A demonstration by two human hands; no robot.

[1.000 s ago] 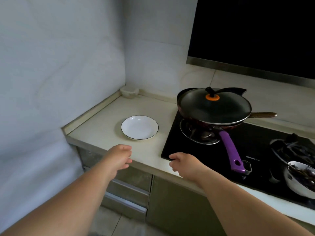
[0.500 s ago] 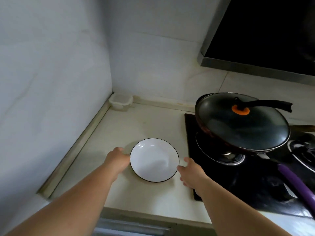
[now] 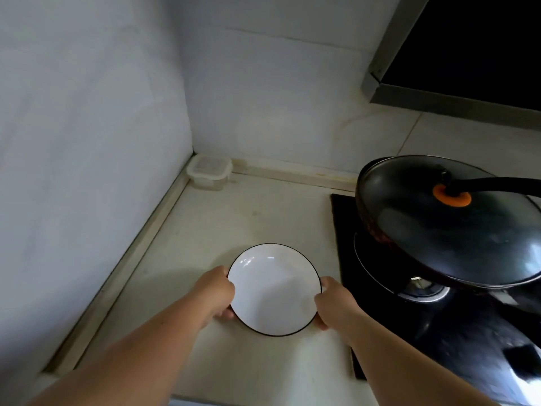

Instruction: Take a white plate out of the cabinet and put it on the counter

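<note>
White with a thin black rim, the plate (image 3: pixel 274 290) sits directly between the two hands on the pale counter (image 3: pixel 251 218). The left hand (image 3: pixel 218 291) clasps its left edge, the right hand (image 3: pixel 332 301) its right edge, both equally near; being round, it has no long axis.

**No legible text in view**

No writing, label, brand mark, number or sign is being shown legibly anywhere in the view. Nothing printed is being displayed on the white plate (image 3: pixel 273 291), on the lidded pan (image 3: pixel 450 227), or on the small lidded container (image 3: pixel 209 171) in the corner.
</note>
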